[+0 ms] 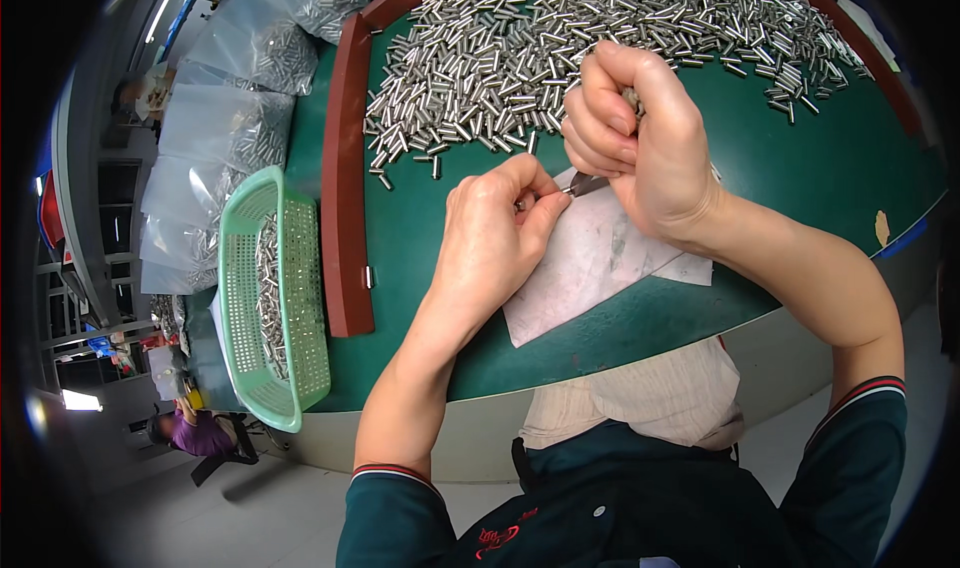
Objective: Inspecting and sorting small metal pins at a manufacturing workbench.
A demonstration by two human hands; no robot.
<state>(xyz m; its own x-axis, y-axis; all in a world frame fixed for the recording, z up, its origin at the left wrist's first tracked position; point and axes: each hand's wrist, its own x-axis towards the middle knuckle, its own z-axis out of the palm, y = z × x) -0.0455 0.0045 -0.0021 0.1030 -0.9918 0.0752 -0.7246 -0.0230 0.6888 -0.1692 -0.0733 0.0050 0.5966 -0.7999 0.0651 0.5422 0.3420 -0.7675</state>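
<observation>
My left hand (490,223) is closed in a pinch on a small metal pin (568,192), of which only the end shows between thumb and fingertip. My right hand (655,138) forms a fist round a tool with a dark, narrow tip (588,182). The tip points down and left and meets the pin's end; most of the handle is hidden in my fingers, so its exact kind cannot be told. Under both hands lies a smudged whitish sheet (560,278) on the green tabletop (430,258). Beyond them spreads a heap of loose shiny metal pins (500,58).
A red-brown rail (345,188) edges the work area at left, another (850,43) at far right. Left of the rail stands a pale green plastic basket (305,328) holding pins. Clear bags of pins (190,168) line up behind it. A person in purple (195,433) sits farther off.
</observation>
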